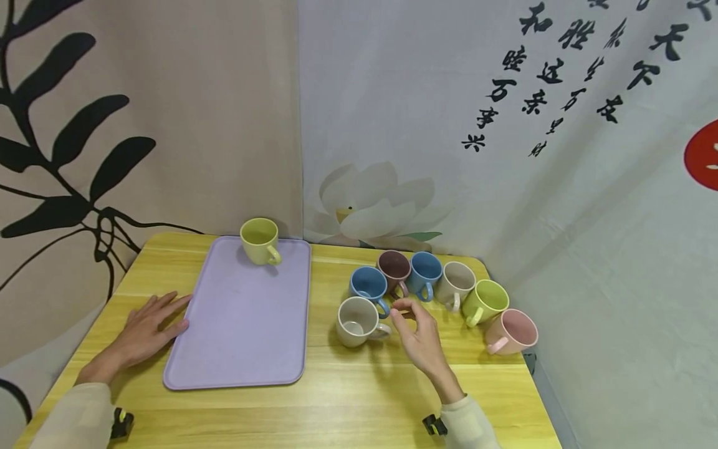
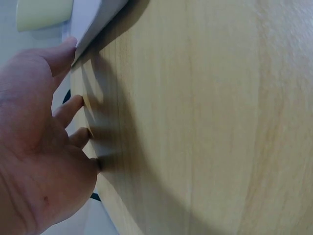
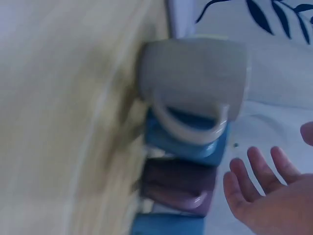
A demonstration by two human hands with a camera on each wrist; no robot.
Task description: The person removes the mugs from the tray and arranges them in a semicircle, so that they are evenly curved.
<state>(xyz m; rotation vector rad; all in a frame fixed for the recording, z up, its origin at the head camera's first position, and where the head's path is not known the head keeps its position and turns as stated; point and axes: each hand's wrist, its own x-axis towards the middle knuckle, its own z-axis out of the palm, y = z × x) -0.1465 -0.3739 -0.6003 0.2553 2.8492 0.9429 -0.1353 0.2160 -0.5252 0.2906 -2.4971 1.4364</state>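
My right hand (image 1: 421, 343) hovers with loosely bent fingers just right of a pale grey mug (image 1: 352, 333), fingertips close to its handle and to the handle of a blue mug (image 1: 367, 284) behind it. In the right wrist view the fingers are spread and hold nothing, with the grey mug (image 3: 195, 68) in front. The left hand (image 1: 143, 333) lies on the table with straight fingers, its tips at the left edge of a lilac tray (image 1: 241, 337). A yellow-green mug (image 1: 260, 243) stands upright at the tray's far end, handle toward the right.
Behind and right of my right hand, a row holds a brown mug (image 1: 394, 267), another blue mug (image 1: 425, 268), a beige mug (image 1: 453, 284), a lime mug (image 1: 485, 300) and a pink mug (image 1: 513, 333) near the table's right edge. A printed curtain (image 1: 359, 93) hangs behind the table.
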